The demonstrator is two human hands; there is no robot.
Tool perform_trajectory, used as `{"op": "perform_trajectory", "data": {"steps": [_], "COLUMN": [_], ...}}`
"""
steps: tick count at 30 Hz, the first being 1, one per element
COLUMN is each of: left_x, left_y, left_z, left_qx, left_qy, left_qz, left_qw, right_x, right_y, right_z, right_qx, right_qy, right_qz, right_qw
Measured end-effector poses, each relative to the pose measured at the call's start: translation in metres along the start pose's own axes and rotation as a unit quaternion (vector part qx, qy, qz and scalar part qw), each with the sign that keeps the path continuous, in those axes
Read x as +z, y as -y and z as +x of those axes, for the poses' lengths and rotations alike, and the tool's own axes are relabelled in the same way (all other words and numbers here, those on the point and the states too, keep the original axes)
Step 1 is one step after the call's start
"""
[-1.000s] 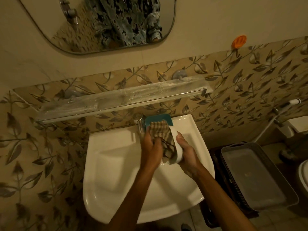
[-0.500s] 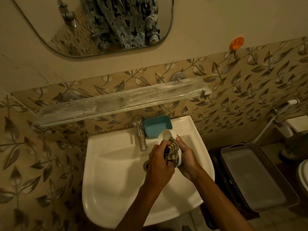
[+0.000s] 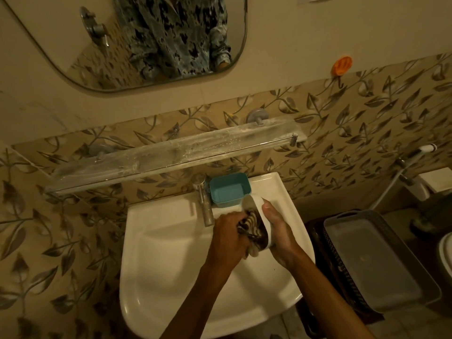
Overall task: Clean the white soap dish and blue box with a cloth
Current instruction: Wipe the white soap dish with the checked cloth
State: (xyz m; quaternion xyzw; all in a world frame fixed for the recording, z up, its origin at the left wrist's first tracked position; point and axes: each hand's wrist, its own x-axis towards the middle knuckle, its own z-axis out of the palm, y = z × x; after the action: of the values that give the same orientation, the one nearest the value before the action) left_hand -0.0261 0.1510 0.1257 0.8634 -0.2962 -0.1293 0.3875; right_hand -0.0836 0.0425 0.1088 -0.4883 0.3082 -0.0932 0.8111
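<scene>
Over the sink (image 3: 156, 277), the left hand (image 3: 228, 234) gripped the cloth (image 3: 250, 228) bunched inside the dish (image 3: 259, 216), which the right hand (image 3: 277, 234) clasped on edge. Behind, the box (image 3: 230, 189) sat on the sink's rear ledge beside the tap (image 3: 204, 199).

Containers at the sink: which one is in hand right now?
The white soap dish, tilted in the right hand with the cloth pressed inside by the left hand. The blue box sits untouched by the tap.

Centre frame, over white ceramic basin (image 3: 171, 260): right hand (image 3: 277, 234) grips tilted white plastic soap dish (image 3: 259, 211); left hand (image 3: 228, 234) presses brown-checked cloth (image 3: 252, 227) inside. Open blue plastic box (image 3: 230, 190) just behind, beside chrome tap (image 3: 204, 201).
</scene>
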Motion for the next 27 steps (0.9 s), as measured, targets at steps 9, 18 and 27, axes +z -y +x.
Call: {"op": "perform_trajectory", "data": {"steps": [9,18,27], "left_x": [-0.023,0.009,0.032], "left_y": [0.011,-0.012,-0.022], "left_z": [-0.028,-0.065,-0.08], "left_qx": [-0.28,-0.165,-0.093], "left_qy": [-0.115,-0.107,-0.139], "left_qz": [-0.476,-0.472,-0.282], "left_qw": [0.826,0.86,0.945], "right_x": [-0.016,0.017,0.007], "right_y": [0.008,-0.008,-0.012], "right_z": [0.002,-0.001,-0.008], "right_qx": [-0.005,-0.002,-0.076], "right_qy": [0.022,-0.036,-0.106], "right_qz": [0.046,0.046,0.066], "right_qw": [0.999,0.998,0.989]}}
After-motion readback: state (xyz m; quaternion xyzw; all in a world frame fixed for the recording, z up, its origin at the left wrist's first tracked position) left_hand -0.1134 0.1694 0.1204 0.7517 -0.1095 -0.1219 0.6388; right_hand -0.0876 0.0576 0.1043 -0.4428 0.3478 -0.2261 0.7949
